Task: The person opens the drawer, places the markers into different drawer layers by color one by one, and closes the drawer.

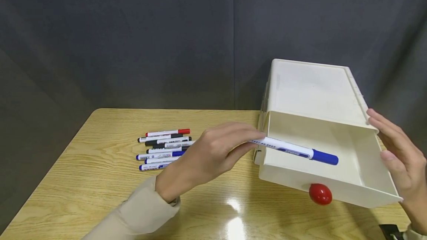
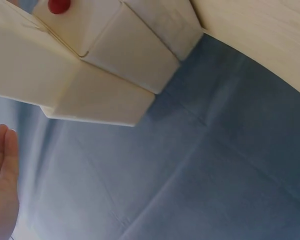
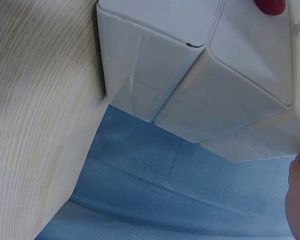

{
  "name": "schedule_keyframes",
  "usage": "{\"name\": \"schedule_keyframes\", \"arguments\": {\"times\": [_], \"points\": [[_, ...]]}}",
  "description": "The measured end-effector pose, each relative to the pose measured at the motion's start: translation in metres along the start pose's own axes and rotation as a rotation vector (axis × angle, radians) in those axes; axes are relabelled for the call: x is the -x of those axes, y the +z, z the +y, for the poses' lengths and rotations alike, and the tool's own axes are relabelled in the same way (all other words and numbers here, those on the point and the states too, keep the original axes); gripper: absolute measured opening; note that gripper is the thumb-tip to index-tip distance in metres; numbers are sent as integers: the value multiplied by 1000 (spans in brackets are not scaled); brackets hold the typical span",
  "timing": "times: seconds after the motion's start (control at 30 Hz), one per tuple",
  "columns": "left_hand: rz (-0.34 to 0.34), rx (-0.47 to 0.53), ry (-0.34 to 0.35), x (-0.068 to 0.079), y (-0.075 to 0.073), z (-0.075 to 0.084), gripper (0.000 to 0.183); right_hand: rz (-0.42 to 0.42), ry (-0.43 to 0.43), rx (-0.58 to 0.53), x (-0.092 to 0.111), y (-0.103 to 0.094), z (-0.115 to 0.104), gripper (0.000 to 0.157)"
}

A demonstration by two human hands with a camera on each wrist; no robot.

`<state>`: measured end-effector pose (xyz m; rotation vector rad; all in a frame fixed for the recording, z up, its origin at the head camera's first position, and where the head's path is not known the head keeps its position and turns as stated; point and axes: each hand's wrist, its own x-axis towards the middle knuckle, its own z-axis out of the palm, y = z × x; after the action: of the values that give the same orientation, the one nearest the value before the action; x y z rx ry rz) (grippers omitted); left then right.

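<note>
My left hand (image 1: 213,151) pinches a white marker with a blue cap (image 1: 293,150) near its uncapped-looking end. It holds the marker above a pulled-out white drawer (image 1: 293,180), the blue cap pointing right over the inside. A red knob (image 1: 321,194) sits on the drawer's front. At the right, my right hand (image 1: 405,158) rests its fingers along the side of the white drawer box (image 1: 310,88), fingers fairly straight. The right wrist view catches part of the right hand (image 3: 299,200) by the box's edge. In the left wrist view, the left hand (image 2: 2,185) shows at the left border.
Several markers (image 1: 163,149) with red, black and blue caps lie side by side on the wooden table (image 1: 83,188), left of the drawer box. A dark cloth (image 1: 166,47) hangs behind the table. Stacked white drawers (image 3: 155,65) show in the right wrist view.
</note>
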<state>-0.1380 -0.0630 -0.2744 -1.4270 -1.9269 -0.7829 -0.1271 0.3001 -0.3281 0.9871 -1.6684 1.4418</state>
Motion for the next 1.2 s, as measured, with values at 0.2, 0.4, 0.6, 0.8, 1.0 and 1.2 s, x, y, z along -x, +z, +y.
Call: {"name": "schedule_keyframes", "arguments": {"times": [0.2,0.4,0.6,0.8,1.0,1.2], "points": [[-16,1,56,-10,9,5,19,-4,18,54,3,-4,1,41],[-64,15,61,-18,15,9,20,-8,20,129,5,-6,1,40],[-134,34,39,-25,19,11,20,-10,20,140,4,-5,2,41],[-188,38,12,-31,23,13,21,-13,33,206,6,-7,1,41],[-244,47,-25,-37,26,15,21,-1,20,114,4,-6,3,41],[-319,72,-79,-42,26,16,21,-1,17,81,5,-6,5,41]]}}
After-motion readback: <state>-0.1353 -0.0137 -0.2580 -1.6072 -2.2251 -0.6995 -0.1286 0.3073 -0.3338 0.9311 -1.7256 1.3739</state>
